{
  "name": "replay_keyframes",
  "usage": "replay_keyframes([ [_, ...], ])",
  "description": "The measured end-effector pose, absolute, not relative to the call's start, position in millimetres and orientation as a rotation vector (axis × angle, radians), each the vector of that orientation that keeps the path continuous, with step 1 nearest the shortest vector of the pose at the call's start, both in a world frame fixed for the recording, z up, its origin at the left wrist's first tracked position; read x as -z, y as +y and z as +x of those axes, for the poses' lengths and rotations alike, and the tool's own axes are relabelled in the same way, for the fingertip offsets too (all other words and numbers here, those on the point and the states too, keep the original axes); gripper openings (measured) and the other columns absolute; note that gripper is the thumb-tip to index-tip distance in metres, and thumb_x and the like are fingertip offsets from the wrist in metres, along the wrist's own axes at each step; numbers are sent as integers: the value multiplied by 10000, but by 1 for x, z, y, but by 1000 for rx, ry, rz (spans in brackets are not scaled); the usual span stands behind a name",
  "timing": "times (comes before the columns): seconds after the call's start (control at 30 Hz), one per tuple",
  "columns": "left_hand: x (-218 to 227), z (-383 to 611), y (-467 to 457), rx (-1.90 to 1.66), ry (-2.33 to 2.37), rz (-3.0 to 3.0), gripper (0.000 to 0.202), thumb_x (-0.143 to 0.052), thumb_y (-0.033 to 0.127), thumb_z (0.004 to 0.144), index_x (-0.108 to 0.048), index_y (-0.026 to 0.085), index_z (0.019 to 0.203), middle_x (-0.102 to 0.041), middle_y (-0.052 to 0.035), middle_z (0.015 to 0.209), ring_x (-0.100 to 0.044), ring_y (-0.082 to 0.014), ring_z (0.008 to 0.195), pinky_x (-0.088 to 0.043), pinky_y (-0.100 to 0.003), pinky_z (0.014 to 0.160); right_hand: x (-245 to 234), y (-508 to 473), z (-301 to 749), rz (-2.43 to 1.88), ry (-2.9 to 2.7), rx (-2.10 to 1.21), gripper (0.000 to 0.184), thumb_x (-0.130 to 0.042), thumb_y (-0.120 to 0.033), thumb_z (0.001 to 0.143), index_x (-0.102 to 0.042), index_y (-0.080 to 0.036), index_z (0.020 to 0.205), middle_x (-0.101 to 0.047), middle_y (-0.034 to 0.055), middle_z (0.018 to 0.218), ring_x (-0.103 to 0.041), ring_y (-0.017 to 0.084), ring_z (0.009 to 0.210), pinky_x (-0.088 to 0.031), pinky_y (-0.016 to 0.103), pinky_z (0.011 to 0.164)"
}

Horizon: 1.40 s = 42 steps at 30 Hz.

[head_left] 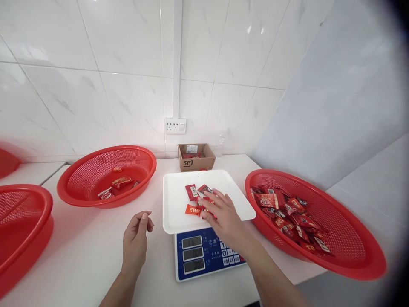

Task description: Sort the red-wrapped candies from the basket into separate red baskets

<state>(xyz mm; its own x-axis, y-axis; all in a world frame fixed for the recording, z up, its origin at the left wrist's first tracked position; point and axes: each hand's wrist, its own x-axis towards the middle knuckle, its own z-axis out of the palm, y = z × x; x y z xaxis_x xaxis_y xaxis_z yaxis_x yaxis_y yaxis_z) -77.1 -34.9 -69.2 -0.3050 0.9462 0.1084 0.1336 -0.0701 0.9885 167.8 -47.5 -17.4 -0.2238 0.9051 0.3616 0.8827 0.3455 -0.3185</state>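
Observation:
My right hand (225, 215) is over a white scale tray (174, 187), its fingers spread, at several small red snack packets (192, 192). It partly covers some of them, and whether the fingertips touch them I cannot tell. Left of the scale, my left hand (136, 236) hovers with curled fingers and the thumb against them; nothing shows in it. Below the tray, the scale's blue panel (209, 266) has three small displays and a keypad, partly hidden by my right forearm.
On the right stands a red plastic basket (351, 238) with many red packets. Another red basket (79, 168) at the back left holds a few packets. A third basket (25, 192) is at the left edge. Behind the scale sits a cardboard box (201, 164) with red packets, below a wall socket (175, 126).

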Motion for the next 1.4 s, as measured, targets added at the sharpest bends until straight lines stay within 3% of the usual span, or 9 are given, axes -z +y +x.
replay_keyframes([
  [0.2,72,-78,-34,-1451,1469,1197,337,-496,515,823,-596,196,867,-540,14,625,-506,-139,598,-450,-261,604,18,-44,204,-1709,-1975,-69,286,-451,-251,868,-671,-229,1049,-668,73,1070,-557,250,1063,-423,453,936],
  [0.6,72,-78,-33,-1462,1463,1192,321,-491,502,834,-600,202,869,-545,16,624,-505,-135,601,-442,-250,600,23,-35,208,-1934,-1871,-158,264,-484,-261,837,-654,-229,1038,-678,70,1042,-596,241,976,-435,381,867],
  [0.77,73,-77,-34,-1444,1451,1205,334,-487,506,838,-597,192,876,-536,6,632,-501,-141,610,-443,-265,614,19,-39,193,-1666,-1990,-28,305,-434,-309,896,-659,-240,1090,-629,72,1171,-522,252,1129,-382,447,980],
  [0.93,73,-78,-34,-1452,1470,1198,355,-491,523,827,-604,190,880,-539,7,633,-503,-141,607,-450,-264,610,15,-45,164,-1650,-2226,-244,383,-438,-428,906,-579,-280,1229,-549,40,1314,-349,274,1313,-194,579,1082],
  [1.13,75,-79,-33,-1442,1460,1191,355,-488,530,826,-605,199,879,-542,8,637,-502,-140,614,-448,-255,608,9,-48,168,-1721,-2193,-364,350,-411,-403,918,-630,-252,1145,-560,63,1290,-383,243,1294,-194,539,1097],
  [1.3,75,-80,-34,-1443,1459,1179,353,-493,527,824,-602,197,886,-541,7,637,-500,-144,618,-444,-262,613,8,-42,170,-1673,-2235,-416,434,-373,-464,923,-535,-295,1289,-448,31,1415,-236,265,1377,-119,569,1104],
  [1.4,75,-81,-34,-1444,1454,1175,357,-494,532,822,-598,196,883,-536,8,632,-496,-144,616,-439,-264,612,8,-41,168,-1642,-2258,-495,457,-357,-506,918,-520,-319,1303,-473,6,1397,-207,271,1387,-82,576,1108],
])
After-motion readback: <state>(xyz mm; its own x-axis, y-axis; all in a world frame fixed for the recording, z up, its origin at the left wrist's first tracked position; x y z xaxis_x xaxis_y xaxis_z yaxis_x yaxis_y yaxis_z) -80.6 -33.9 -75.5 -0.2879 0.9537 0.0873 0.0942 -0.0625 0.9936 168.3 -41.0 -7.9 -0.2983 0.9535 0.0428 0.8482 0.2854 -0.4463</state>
